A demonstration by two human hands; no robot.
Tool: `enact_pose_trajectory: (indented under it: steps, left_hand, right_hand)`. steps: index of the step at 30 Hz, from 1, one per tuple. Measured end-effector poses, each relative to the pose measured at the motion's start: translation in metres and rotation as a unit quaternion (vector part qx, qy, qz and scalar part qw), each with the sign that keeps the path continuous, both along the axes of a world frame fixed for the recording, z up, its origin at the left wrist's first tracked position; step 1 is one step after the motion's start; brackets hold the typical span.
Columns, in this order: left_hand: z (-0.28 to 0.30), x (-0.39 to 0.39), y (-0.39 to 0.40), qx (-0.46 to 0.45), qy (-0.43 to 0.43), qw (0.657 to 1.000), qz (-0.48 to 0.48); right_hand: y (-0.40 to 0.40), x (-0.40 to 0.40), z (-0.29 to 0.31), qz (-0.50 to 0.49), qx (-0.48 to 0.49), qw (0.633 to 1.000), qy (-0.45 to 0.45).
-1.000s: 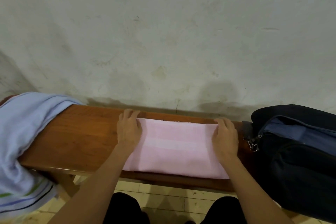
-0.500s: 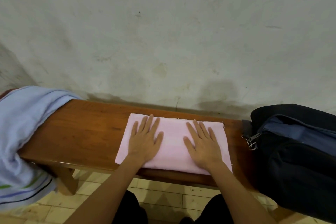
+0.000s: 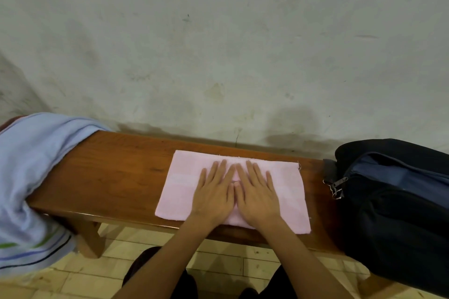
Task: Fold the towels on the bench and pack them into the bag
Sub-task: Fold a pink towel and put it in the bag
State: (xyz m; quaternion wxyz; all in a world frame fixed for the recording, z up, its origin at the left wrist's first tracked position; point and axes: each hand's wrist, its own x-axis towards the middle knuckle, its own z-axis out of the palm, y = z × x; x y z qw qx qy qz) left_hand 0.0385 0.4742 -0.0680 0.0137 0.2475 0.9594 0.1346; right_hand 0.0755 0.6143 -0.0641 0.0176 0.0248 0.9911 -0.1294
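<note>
Bench point(image 3: 116, 175): it is carrying everything along the stained wall.
Bag point(image 3: 398, 213): dark navy, sitting at your right end; no writing is showing.
Blue towel point(image 3: 31, 177): hanging unfolded over the left end.
Pink towel point(image 3: 233, 189): lying folded mid-bench.
Hands: your left hand point(image 3: 213, 195) and right hand point(image 3: 257, 195) are pressing flat, fingers straight, slightly spread, thumbs touching.

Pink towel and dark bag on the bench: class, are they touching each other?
Apart. The head view shows a strip of bare wooden bench between the pink towel, on its right edge, and the dark bag.
</note>
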Motion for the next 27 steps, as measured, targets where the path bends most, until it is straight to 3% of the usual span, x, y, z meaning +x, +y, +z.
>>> enact_pose_trajectory:
  steps: [5,16,20,22,27]
  left_hand:
    - [-0.015,-0.008,-0.025,-0.025,0.004,0.999,0.04]
    - [0.018,-0.007,-0.076,0.001,-0.081,0.982,0.171]
    - [0.04,0.003,-0.081,0.038,-0.154,0.948,0.275]
    - [0.046,0.002,-0.083,0.101,-0.218,0.917,0.317]
    - [0.048,-0.009,-0.099,0.206,-0.29,0.88,0.316]
  right_hand:
    - [0.018,0.005,-0.01,-0.013,0.004,1.0,0.001]
    - [0.039,0.016,-0.01,-0.009,0.041,0.999,-0.028]
    - [0.038,0.017,-0.012,-0.007,0.046,0.998,-0.03]
    - [0.036,0.018,-0.013,-0.01,0.042,0.999,-0.022]
    - [0.033,0.021,-0.012,-0.012,0.048,0.999,-0.021]
